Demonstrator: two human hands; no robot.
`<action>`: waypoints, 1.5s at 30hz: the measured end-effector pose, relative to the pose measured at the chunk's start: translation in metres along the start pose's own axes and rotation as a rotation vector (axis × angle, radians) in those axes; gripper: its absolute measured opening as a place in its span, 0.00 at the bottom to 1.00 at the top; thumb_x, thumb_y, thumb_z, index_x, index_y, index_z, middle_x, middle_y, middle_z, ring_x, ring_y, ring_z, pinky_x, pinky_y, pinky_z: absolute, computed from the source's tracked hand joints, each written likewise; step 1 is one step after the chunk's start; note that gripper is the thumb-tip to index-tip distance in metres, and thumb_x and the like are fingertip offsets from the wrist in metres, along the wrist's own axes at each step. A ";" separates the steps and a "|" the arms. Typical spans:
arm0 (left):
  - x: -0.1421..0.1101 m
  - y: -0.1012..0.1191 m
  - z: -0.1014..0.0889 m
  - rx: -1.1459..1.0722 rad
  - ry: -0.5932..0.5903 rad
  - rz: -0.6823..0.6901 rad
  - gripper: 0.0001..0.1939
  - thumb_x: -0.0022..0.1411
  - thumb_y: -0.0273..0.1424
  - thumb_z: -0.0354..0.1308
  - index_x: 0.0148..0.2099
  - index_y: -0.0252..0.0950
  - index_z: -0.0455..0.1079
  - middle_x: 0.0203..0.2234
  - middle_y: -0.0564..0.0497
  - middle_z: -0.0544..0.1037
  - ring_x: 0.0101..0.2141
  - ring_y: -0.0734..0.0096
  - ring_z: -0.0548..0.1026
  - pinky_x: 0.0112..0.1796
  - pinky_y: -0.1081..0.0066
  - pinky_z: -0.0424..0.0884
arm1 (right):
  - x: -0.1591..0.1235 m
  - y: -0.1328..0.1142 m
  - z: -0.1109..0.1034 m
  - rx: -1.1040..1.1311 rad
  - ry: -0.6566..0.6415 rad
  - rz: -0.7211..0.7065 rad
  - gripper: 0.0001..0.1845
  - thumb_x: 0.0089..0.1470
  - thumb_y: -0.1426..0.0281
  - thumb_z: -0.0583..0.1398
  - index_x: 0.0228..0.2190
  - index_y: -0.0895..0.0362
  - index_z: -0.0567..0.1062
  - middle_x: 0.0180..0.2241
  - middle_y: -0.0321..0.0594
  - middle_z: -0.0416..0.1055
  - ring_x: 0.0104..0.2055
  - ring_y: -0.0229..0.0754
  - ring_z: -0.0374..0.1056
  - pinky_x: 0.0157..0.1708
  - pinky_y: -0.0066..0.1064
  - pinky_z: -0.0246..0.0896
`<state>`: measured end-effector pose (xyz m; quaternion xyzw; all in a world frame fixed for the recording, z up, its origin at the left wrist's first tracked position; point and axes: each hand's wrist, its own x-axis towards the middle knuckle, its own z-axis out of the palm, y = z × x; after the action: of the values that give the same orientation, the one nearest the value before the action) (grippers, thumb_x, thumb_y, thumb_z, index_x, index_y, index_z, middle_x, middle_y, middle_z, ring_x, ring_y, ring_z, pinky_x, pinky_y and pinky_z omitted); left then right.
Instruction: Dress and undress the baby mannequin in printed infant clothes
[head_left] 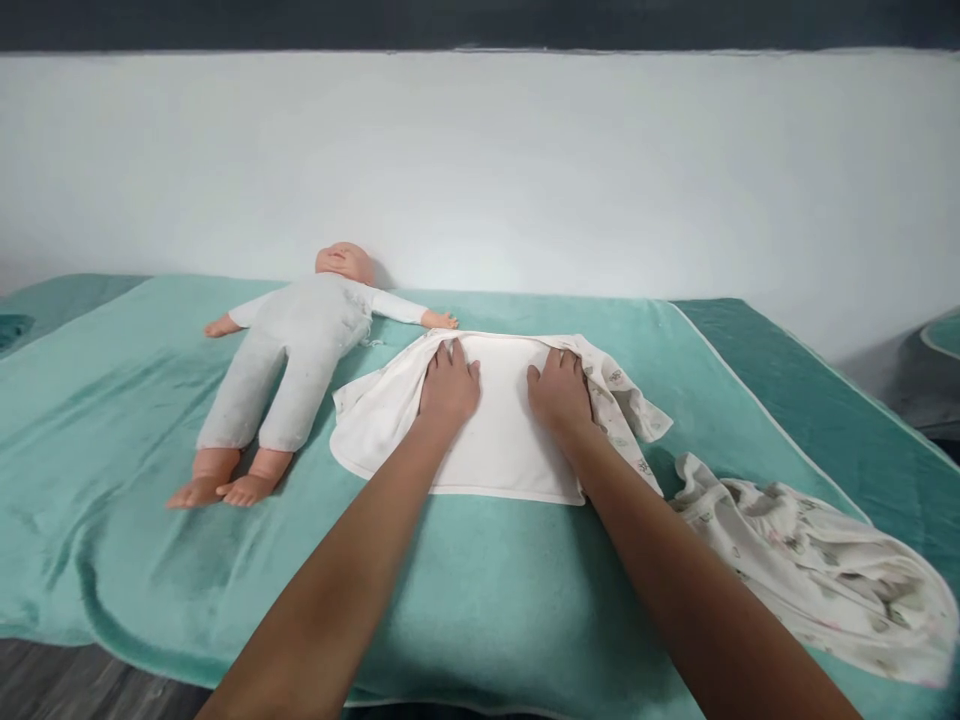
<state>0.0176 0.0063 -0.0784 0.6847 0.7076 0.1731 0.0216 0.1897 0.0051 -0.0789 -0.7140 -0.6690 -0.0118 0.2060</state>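
Note:
A small white baby shirt (510, 440) lies spread open on a green blanket, its plain inner side up and a printed pattern showing along its right side. My left hand (450, 385) rests flat on the shirt's left part, fingertips beneath the folded-over front edge. On the right part lies my right hand (561, 392), fingers stretched out toward the collar, some tips hidden by the cloth. Neither hand grips anything I can see. A baby doll (300, 330) with a white cloth body lies on its back to the left, one hand close to the shirt's collar.
A crumpled white printed garment (817, 560) lies at the right front, beside my right forearm. The green blanket (187, 580) covers the bed and has a fold at the left. Behind it stands a white wall (480, 170). Dark floor shows at the lower left.

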 end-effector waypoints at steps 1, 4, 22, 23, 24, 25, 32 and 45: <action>0.000 0.001 0.001 -0.003 -0.017 -0.007 0.34 0.74 0.40 0.39 0.72 0.21 0.52 0.69 0.26 0.58 0.67 0.41 0.61 0.65 0.51 0.58 | -0.001 -0.001 0.001 -0.003 -0.009 0.005 0.27 0.65 0.67 0.49 0.58 0.74 0.62 0.61 0.71 0.61 0.65 0.63 0.56 0.64 0.52 0.50; 0.001 0.002 0.002 -0.010 -0.027 -0.031 0.35 0.74 0.40 0.39 0.72 0.17 0.51 0.68 0.25 0.57 0.67 0.43 0.60 0.66 0.53 0.57 | -0.002 -0.004 0.004 -0.022 -0.039 0.007 0.30 0.67 0.64 0.48 0.59 0.75 0.62 0.61 0.72 0.62 0.66 0.64 0.56 0.64 0.51 0.50; 0.005 -0.002 0.001 -0.013 -0.034 -0.046 0.35 0.73 0.39 0.40 0.70 0.16 0.53 0.67 0.26 0.61 0.66 0.45 0.62 0.65 0.55 0.59 | 0.008 0.000 0.003 -0.090 -0.172 -0.027 0.32 0.68 0.60 0.46 0.63 0.71 0.59 0.65 0.68 0.57 0.69 0.62 0.52 0.66 0.50 0.46; 0.005 -0.002 0.001 -0.014 -0.035 -0.047 0.35 0.73 0.39 0.40 0.70 0.16 0.53 0.67 0.26 0.60 0.67 0.45 0.62 0.65 0.55 0.59 | 0.008 0.000 0.003 -0.092 -0.170 -0.029 0.32 0.68 0.60 0.46 0.64 0.71 0.59 0.66 0.68 0.57 0.69 0.61 0.52 0.66 0.50 0.46; 0.004 -0.001 0.001 -0.015 -0.035 -0.048 0.35 0.73 0.40 0.40 0.71 0.16 0.53 0.68 0.26 0.60 0.67 0.45 0.62 0.65 0.56 0.59 | 0.008 0.000 0.004 -0.092 -0.167 -0.030 0.32 0.68 0.60 0.46 0.64 0.71 0.59 0.66 0.68 0.57 0.69 0.61 0.52 0.66 0.50 0.45; 0.004 -0.001 0.001 -0.014 -0.033 -0.049 0.35 0.73 0.40 0.40 0.71 0.16 0.53 0.68 0.26 0.59 0.67 0.45 0.62 0.65 0.56 0.59 | 0.008 0.000 0.004 -0.092 -0.162 -0.030 0.33 0.68 0.60 0.46 0.64 0.71 0.59 0.66 0.69 0.57 0.69 0.61 0.51 0.66 0.50 0.45; -0.010 0.003 0.001 0.024 -0.041 -0.001 0.35 0.73 0.39 0.39 0.71 0.16 0.51 0.68 0.26 0.59 0.66 0.45 0.63 0.65 0.55 0.60 | 0.006 -0.003 0.009 -0.087 -0.113 -0.016 0.32 0.68 0.62 0.46 0.63 0.72 0.60 0.65 0.69 0.58 0.68 0.62 0.54 0.66 0.50 0.47; -0.049 0.002 -0.001 0.064 -0.005 0.160 0.34 0.74 0.40 0.38 0.70 0.19 0.56 0.70 0.29 0.55 0.71 0.50 0.52 0.69 0.54 0.50 | -0.029 -0.010 -0.003 -0.095 -0.136 -0.120 0.34 0.69 0.63 0.45 0.66 0.75 0.57 0.69 0.65 0.54 0.73 0.59 0.47 0.69 0.47 0.42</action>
<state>0.0222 -0.0413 -0.0872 0.7398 0.6557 0.1501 -0.0123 0.1776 -0.0234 -0.0813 -0.6807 -0.7218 -0.0074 0.1247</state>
